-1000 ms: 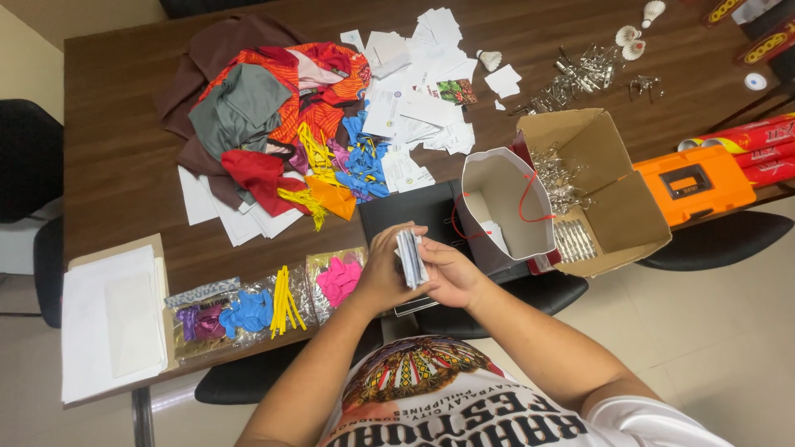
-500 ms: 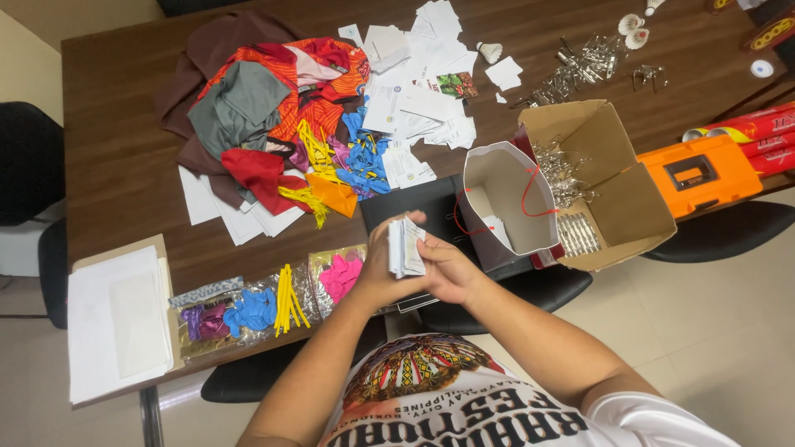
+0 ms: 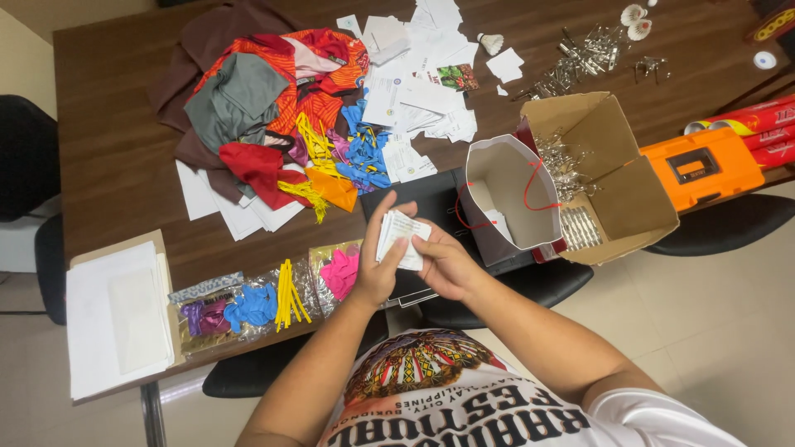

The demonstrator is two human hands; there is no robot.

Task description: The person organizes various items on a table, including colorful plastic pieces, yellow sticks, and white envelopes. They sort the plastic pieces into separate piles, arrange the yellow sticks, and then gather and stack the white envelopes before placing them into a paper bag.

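Below frame centre, my left hand (image 3: 374,266) and right hand (image 3: 445,265) pinch a small stack of white cards (image 3: 400,238); an open paper gift bag (image 3: 509,194) stands right, and my fingers hide the cards' lower edges.

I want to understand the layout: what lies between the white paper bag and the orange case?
In the head view, an open cardboard box holding metal clips lies between the white paper bag and the orange case.
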